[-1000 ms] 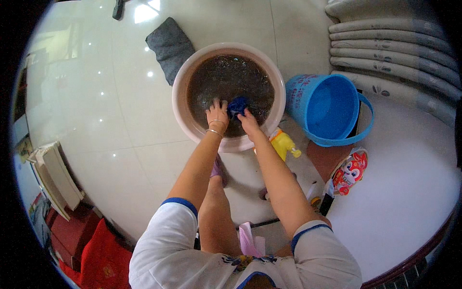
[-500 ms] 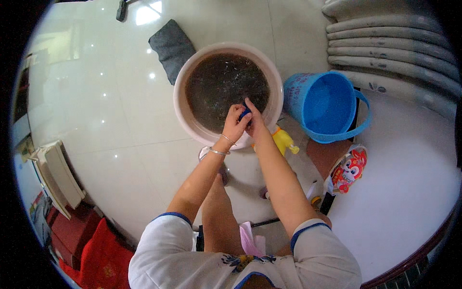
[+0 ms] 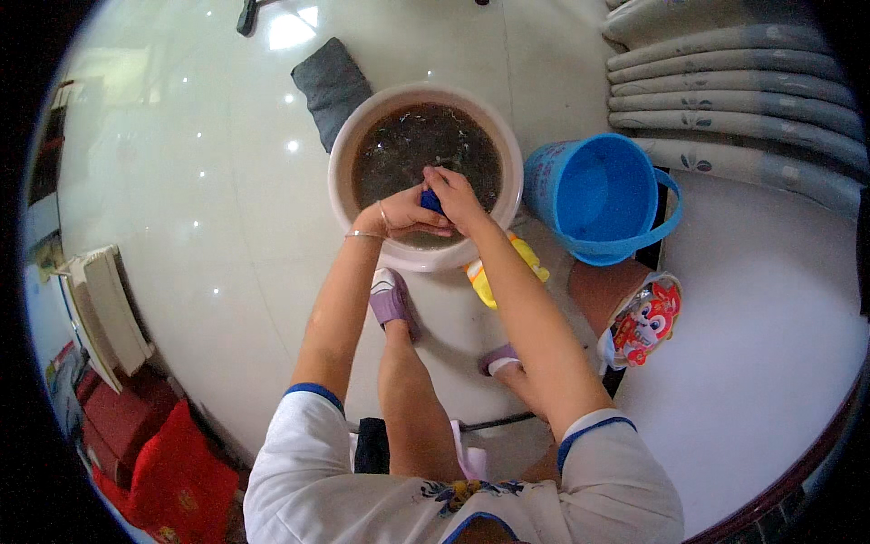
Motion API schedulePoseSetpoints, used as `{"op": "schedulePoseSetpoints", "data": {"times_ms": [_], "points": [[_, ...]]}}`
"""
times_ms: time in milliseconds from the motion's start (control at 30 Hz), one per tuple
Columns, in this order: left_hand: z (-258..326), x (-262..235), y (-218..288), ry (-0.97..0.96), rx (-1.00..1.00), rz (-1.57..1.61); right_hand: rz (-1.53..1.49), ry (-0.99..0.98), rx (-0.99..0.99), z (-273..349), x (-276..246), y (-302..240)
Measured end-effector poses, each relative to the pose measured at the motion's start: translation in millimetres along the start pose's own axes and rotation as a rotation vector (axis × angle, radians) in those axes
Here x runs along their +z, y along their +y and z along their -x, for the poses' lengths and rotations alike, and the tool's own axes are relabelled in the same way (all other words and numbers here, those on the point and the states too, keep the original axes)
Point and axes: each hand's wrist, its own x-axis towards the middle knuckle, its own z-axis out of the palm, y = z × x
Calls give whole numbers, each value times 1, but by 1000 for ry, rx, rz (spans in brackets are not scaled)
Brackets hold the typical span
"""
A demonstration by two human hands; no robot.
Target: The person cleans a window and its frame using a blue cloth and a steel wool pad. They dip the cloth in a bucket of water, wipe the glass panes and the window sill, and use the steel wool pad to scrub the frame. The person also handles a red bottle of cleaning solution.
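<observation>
Both hands have pulled back to the near rim of the basin [image 3: 349,145], left hand [image 3: 399,218] and right hand [image 3: 458,195] now closed together around the blue cloth [image 3: 431,200], apparently wringing it above the dark water [image 3: 417,145].

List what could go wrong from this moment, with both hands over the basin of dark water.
1. Both hands, left hand and right hand, squeeze a small blue cloth over the round pinkish plastic basin of dark water; drips could splash onto the glossy white tiled floor, making it slippery.
2. The yellow plastic bottle lies beside the person's slippered foot; it could get kicked.
3. The empty blue plastic bucket stands near the right elbow and might be knocked.
</observation>
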Motion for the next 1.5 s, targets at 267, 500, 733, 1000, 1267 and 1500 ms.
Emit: {"op": "schedulePoseSetpoints", "data": {"times_ms": [267,500,733,1000,1267,1500], "points": [[-14,-3,-20,336,602,-1250,577,40,-60,1,15,-40],[48,80,15,657,-150,-1395,652,146,-15,36,35,-64],[104,128,73,701,-299,-1487,559,286,154,57,58,-128],[150,135,90,684,-17,-635,-190,357,234,99,73,-171],[244,210,163,510,125,-577,-493,35,416,224,51,-355],[262,346,207,688,555,-1446,-587,166,399,297,-6,-408]]}}
